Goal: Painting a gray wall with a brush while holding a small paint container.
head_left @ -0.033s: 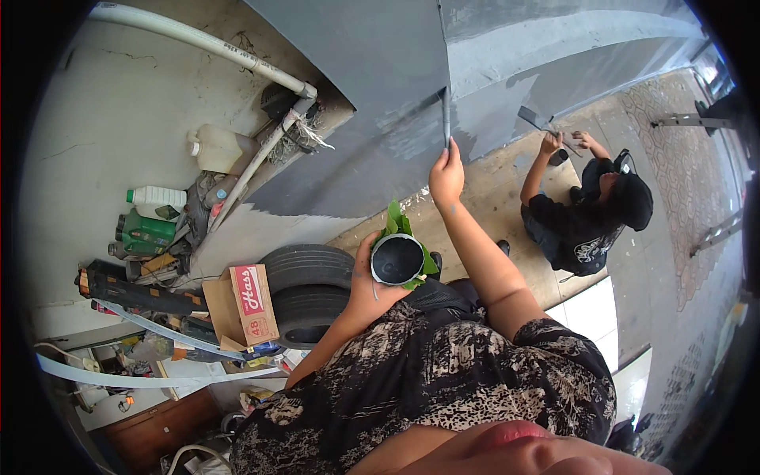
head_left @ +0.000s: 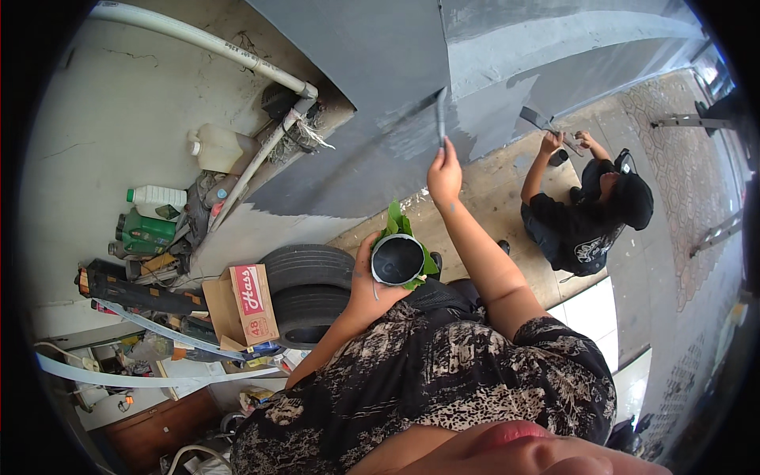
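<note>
The right hand (head_left: 445, 176) is closed around a thin paintbrush (head_left: 441, 119) and is pressing its tip against the grey wall (head_left: 372, 55). The left hand (head_left: 372, 273) is wrapped around a round black paint pot (head_left: 397, 259), holding it near the chest, with some green leaves (head_left: 396, 220) tucked around the pot.

To paint this bit well, it looks best to keep the brush flat on the wall and pull it in long, slow strokes. The pot should be staying level so nothing is spilling, and close by so dipping is easy. Where the grey is meeting the bare pale part, going gently would help keep the edge neat.

Counting now: one brush in the hand, and one pot. Two black tyres (head_left: 309, 289) are lying stacked by the wall. One cardboard box (head_left: 252, 305) is leaning beside them. One white pipe (head_left: 198, 36) is running along the wall. About three jugs (head_left: 158, 214) are sitting in the corner, though more may be hiding. One other person (head_left: 590, 214) is crouching further along, working on the same wall with both hands up.
</note>
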Demonstrator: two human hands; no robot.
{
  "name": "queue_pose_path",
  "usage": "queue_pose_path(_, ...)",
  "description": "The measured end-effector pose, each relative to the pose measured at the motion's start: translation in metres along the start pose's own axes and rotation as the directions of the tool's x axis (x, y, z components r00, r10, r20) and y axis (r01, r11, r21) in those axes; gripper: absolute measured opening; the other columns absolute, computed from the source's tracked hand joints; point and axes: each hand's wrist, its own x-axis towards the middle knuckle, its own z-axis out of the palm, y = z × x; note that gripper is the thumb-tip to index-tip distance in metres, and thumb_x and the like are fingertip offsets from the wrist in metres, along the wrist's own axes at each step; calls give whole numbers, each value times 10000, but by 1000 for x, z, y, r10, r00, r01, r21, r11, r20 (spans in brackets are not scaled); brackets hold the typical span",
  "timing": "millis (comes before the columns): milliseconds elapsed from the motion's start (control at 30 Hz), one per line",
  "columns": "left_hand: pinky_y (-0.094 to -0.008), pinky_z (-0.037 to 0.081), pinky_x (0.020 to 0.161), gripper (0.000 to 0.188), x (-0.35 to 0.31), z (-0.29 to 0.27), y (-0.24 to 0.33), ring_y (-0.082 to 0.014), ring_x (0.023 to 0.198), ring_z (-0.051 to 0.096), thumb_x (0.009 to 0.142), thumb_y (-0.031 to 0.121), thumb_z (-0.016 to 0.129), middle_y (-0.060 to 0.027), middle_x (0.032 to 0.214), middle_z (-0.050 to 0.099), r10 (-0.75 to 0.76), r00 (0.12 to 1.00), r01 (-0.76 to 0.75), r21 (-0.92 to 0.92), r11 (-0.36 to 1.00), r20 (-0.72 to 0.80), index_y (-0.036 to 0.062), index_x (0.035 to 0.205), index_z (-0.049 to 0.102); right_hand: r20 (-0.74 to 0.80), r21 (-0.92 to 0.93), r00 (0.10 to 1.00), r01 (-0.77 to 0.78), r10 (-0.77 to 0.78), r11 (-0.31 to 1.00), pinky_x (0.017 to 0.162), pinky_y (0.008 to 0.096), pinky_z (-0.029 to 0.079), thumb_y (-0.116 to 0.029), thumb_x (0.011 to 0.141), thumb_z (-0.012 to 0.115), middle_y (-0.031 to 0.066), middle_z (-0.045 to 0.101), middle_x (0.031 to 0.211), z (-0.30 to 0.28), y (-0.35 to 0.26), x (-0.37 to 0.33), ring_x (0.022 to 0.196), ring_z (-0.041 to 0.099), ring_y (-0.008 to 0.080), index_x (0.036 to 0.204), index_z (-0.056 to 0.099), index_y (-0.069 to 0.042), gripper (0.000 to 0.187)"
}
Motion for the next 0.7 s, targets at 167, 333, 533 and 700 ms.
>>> queue_pose_path(167,-360,517,1012,1043,-7,-15,2,-228,1184,635,653,137,975,-148,1290,608,-6,1000,6,-6,1000,-23,33,1459,323,298,20,953,-62,53,998,836,484,535,-209,1025,531,241,703,1074,-5,-26,-44,949,678,429,1392,581,-99,386)
queue_pose_path(333,-359,516,1017,1050,-13,-23,1,-228,1192,632,652,124,973,-150,1297,604,4,1000,-4,-6,1000,-23,37,1467,316,-173,3,984,39,-38,999,857,491,528,-180,1020,538,260,694,1107,0,-23,-28,979,670,433,1387,570,-62,387)
queue_pose_path(533,-358,508,1031,1057,-17,-28,2,-236,1201,625,650,118,969,-151,1305,593,-18,1000,18,6,1000,-19,38,1475,313,121,19,991,50,-52,999,868,494,529,-175,1003,561,257,701,1075,9,-32,-23,977,669,446,1360,599,-76,372)
queue_pose_path(700,-363,507,1031,1065,-18,-31,-6,-240,1220,610,653,134,969,-152,1334,561,-17,999,15,-72,997,-35,33,1482,309,362,74,929,51,-75,996,878,488,535,-182,1019,530,265,694,1082,-7,-46,-83,986,671,447,1370,579,-41,381)
